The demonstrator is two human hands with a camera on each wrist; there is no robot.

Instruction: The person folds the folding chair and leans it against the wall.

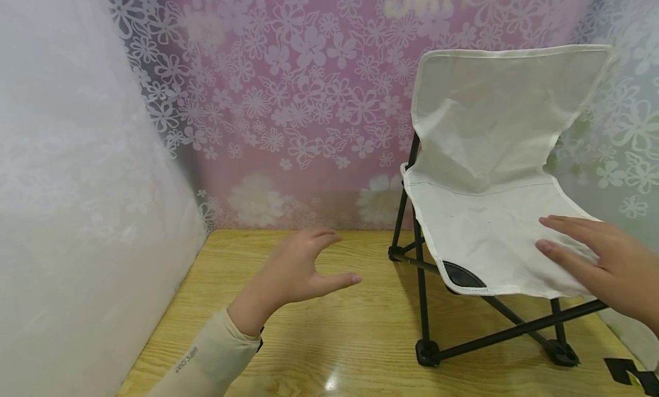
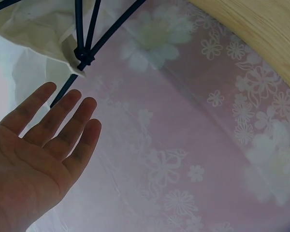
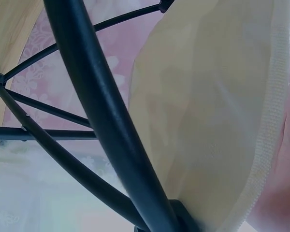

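A folding chair [image 1: 494, 225] with a white fabric seat and back and black tube legs stands upright at the right in the head view. My right hand [image 1: 612, 265] lies over the right front of the seat, fingers stretched across the fabric and the thumb apart from them. From the right wrist, the black tubes [image 3: 104, 111] and the underside of the pale fabric [image 3: 198, 101] fill much of the view. To the left of the chair, my left hand [image 1: 296, 271] is held over the wooden surface, fingers spread from the thumb, holding nothing.
The chair stands on a wood-grain surface [image 1: 319, 340] backed by a pink flowered curtain [image 1: 309, 105]. A whitish sheet [image 1: 77, 174] hangs along the left side. Near the lower right corner lies a small black piece [image 1: 620, 369].
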